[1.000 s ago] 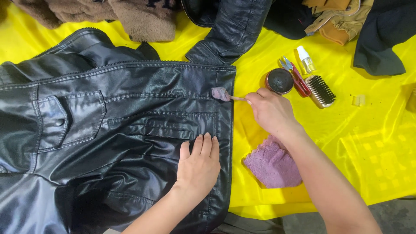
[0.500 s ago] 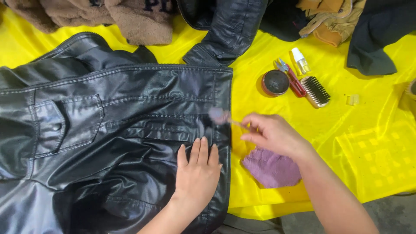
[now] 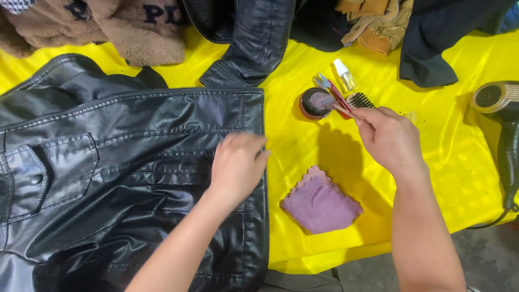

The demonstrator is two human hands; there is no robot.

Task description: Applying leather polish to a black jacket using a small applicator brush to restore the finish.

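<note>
A black leather jacket (image 3: 124,162) lies spread on a yellow table cover (image 3: 324,157). My left hand (image 3: 236,166) rests flat on the jacket near its right edge. My right hand (image 3: 390,135) grips a small brush (image 3: 331,103) whose purplish bristle head sits over an open round tin (image 3: 313,104) of dark polish. A folded purple cloth (image 3: 320,203) lies on the cover between my two arms.
A small spray bottle (image 3: 344,74), scissors and a dark bristle brush (image 3: 359,99) lie beside the tin. A hair dryer (image 3: 500,116) rests at the right edge. More garments are piled along the back: a brown fleece (image 3: 119,27), black leather and tan pieces.
My right hand has carried the small brush from the jacket's edge rightward to the polish tin. My left hand slid up the jacket toward its edge.
</note>
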